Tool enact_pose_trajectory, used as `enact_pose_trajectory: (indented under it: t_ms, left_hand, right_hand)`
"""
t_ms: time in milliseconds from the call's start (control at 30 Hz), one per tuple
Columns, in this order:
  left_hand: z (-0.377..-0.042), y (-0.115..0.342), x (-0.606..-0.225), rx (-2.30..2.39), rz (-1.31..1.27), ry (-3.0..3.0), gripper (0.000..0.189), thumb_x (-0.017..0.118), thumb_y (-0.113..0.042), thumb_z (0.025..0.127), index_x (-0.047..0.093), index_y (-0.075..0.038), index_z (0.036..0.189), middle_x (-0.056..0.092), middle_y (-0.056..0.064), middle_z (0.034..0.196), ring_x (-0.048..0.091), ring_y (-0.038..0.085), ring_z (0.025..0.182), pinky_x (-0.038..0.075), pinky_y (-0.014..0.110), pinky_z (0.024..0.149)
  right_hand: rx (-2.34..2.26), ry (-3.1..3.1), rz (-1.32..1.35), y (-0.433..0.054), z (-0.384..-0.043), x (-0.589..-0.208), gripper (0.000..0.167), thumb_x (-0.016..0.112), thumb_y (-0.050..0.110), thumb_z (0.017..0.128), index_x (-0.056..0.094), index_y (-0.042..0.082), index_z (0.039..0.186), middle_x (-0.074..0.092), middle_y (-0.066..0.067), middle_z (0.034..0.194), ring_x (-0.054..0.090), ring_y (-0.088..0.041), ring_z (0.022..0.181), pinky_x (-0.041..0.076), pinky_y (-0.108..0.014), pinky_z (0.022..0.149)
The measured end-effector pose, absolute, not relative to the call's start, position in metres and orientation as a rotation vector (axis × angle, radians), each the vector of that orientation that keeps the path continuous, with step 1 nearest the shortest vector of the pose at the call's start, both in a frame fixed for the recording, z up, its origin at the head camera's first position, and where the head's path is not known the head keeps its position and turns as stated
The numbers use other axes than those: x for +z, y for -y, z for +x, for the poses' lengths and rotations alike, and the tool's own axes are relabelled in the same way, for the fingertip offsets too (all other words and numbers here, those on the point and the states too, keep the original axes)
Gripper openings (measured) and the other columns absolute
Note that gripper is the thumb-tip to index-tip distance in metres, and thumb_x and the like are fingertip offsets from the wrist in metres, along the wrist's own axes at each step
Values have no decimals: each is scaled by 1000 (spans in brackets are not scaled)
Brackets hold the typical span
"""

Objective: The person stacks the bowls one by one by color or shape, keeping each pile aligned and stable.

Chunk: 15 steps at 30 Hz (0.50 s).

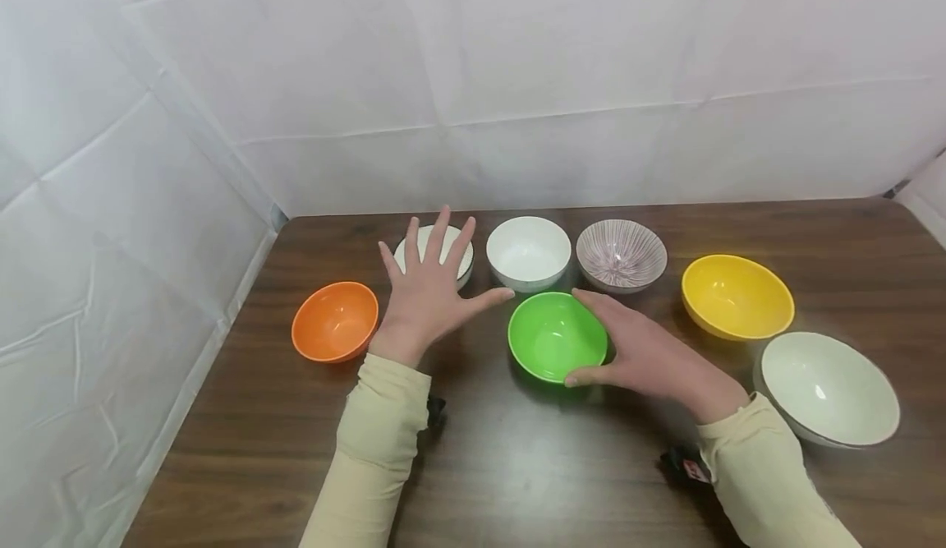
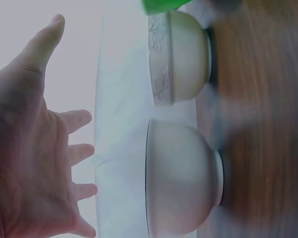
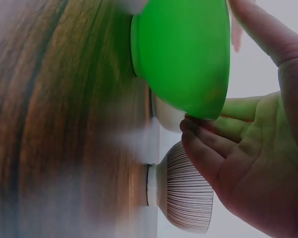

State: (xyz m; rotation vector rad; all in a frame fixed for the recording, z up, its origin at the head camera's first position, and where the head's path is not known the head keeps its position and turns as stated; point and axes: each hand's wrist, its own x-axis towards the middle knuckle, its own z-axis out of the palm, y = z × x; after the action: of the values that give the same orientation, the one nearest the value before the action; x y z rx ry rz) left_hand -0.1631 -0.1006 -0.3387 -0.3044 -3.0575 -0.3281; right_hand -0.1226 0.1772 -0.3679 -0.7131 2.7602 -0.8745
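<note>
My left hand (image 1: 427, 295) is raised palm down with its fingers spread wide, holding nothing. It partly hides a white bowl with a dark rim (image 1: 464, 262) behind it. Thumb and fingers of my right hand (image 1: 654, 352) grip the right side of a bright green bowl (image 1: 556, 336), the thumb at the near rim and the fingers at the far side. From the right wrist view, the fingertips lie along the outer wall of this upright green bowl (image 3: 184, 54).
An orange bowl (image 1: 335, 322) sits at the left. Along the back stand a white bowl (image 1: 528, 254) and a purple-striped bowl (image 1: 621, 255). Right of them are a yellow bowl (image 1: 737, 297) and a large cream bowl (image 1: 829, 388), close to my right forearm. White cloth (image 1: 562, 63) hangs behind the wooden table (image 1: 517, 474).
</note>
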Motion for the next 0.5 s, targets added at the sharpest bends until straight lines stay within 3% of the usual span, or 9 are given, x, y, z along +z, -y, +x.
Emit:
enact_pose_trajectory:
  t_ms: [300, 500]
  left_hand:
    - [-165, 119, -333, -407, -219, 3058, 102, 51, -83, 80, 9, -35, 161, 0, -3, 170, 1, 41, 155, -4, 76, 116]
    - [-165, 141, -327, -484, -135, 3112, 105, 58, -76, 82, 11, -26, 162, 0, 4, 170, 3, 43, 154, -5, 74, 117]
  right_hand:
    - [-823, -2772, -688, -179, -122, -365, 112, 84, 59, 70, 35, 0, 152, 47, -18, 150, 53, -35, 130, 47, -58, 106]
    - [-810, -2778, -680, -179, -122, -365, 111, 84, 57, 70, 35, -1, 152, 47, -19, 150, 54, -35, 129, 47, -57, 106]
